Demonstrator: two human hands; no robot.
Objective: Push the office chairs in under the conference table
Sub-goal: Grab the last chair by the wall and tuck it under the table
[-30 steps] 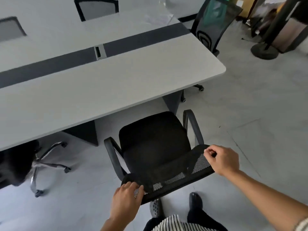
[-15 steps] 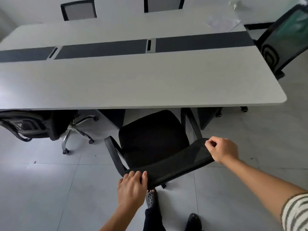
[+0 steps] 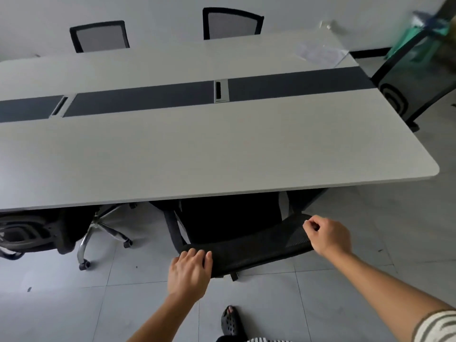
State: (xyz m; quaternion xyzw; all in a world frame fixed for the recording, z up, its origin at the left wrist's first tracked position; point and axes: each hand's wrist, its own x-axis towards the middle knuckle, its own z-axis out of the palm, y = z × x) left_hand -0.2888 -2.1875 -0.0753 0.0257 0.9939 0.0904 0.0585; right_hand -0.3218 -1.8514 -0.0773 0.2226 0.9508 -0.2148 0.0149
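A black mesh office chair (image 3: 251, 250) stands in front of me, its seat mostly under the near edge of the white conference table (image 3: 222, 154). My left hand (image 3: 190, 272) grips the left end of the backrest's top edge. At the right end of that edge my right hand (image 3: 328, 238) is closed on the backrest. The chair's armrests reach the table's edge and its base is hidden.
Another black chair (image 3: 37, 233) with a chrome star base sits partly under the table at the left. Two chairs (image 3: 232, 23) stand at the far side, one mesh chair (image 3: 417, 77) at the right end. My sandalled foot (image 3: 230, 322) is on the grey tiled floor.
The chair has rolled forward so its seat has gone under the table. Both hands stayed on the backrest, and I have stepped closer to the table.
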